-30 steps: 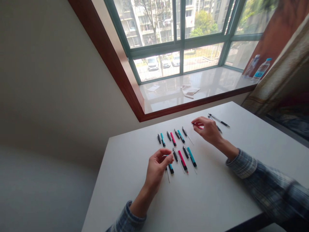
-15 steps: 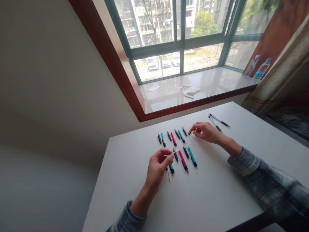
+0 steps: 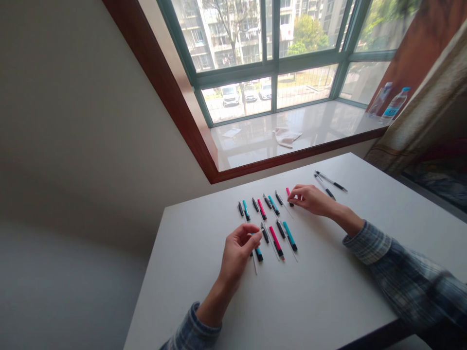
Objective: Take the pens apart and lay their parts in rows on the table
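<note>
My right hand point(image 3: 308, 199) is at the far right end of the back row, thumb and fingertips closed on a small pink and black pen barrel point(image 3: 288, 190) lying on the table. A short black pen part point(image 3: 278, 197) and a thin white refill point(image 3: 287, 209) lie just left of it. My left hand point(image 3: 237, 250) hovers over the front row with thumb and forefinger pinched; whether anything is between them I cannot make out. Beneath it, a teal and black barrel point(image 3: 259, 254) and a white refill point(image 3: 255, 266) are partly hidden. To its right lie a pink barrel point(image 3: 276, 240) and a teal barrel point(image 3: 290, 235).
Two pens with black grips point(image 3: 331, 181) lie at the back right of the white table point(image 3: 292, 301). Several more pen parts form the back row, including a pink barrel point(image 3: 261, 209). Behind the table, the windowsill point(image 3: 251, 150) holds a cloth point(image 3: 287, 137) and bottles point(image 3: 396, 106).
My right hand has set the pink barrel down, turning it from a slant to lie roughly in line with the others. My left hand has stayed in place.
</note>
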A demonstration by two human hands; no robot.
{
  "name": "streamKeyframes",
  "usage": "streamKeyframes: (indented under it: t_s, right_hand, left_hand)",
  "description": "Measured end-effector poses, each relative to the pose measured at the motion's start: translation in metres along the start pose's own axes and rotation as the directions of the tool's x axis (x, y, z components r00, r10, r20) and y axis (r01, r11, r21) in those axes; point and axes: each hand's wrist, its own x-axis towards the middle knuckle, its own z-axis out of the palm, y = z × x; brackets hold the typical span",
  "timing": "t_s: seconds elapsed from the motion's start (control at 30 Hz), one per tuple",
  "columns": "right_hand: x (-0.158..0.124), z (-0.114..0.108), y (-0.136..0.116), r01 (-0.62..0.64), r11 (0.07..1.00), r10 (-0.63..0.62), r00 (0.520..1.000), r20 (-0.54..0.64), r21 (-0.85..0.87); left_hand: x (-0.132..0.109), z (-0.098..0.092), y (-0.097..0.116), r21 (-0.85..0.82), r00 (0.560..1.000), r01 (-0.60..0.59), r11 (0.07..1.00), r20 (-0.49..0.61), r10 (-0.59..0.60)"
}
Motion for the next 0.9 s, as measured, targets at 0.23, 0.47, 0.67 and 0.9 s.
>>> streamKeyframes:
  t_s: [0.23, 0.47, 0.67, 0.9]
  right_hand:
    - [-0.001, 0.000, -0.004, -0.049, 0.998, 0.049, 0.999, 0.011, 0.037]
    - [-0.003, -0.003, -0.010, -0.006, 0.998, 0.000, 0.994, 0.108, 0.055]
    - [-0.003, -0.003, -0.012, 0.006, 0.999, -0.011, 0.993, 0.115, 0.041]
    - [-0.003, -0.003, -0.013, 0.035, 0.999, -0.035, 0.994, 0.102, -0.003]
  left_hand:
    - [0.000, -0.001, -0.001, 0.003, 1.000, -0.005, 1.000, 0.015, 0.005]
    - [0.001, -0.001, -0.003, 0.009, 1.000, -0.002, 1.000, 0.024, 0.002]
    - [0.001, -0.002, -0.007, 0.006, 0.999, -0.014, 1.000, 0.046, 0.014]
    - [0.000, 0.000, -0.004, 0.008, 0.998, -0.012, 1.000, 0.056, 0.011]
